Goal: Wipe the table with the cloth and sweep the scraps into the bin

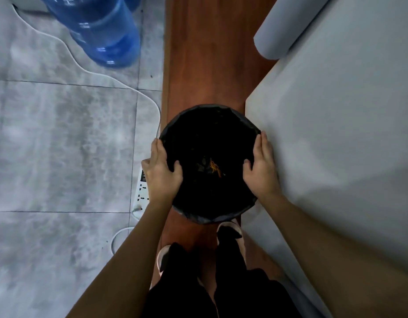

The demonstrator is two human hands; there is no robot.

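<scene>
Inside round blk bin [207,107]: orange scraps [215,168]

Light was dim and soft. The bin [210,161] interior sank into near-black shadow, the blue water bottle [104,31] showed glints, and wide-angle bending and slight blur spread toward the edges.

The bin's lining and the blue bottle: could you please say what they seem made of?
The bin seems lined with thin black plastic film: its rim is crinkled, faintly glossy. The blue bottle looks like rigid translucent plastic, with bright glints.
</scene>
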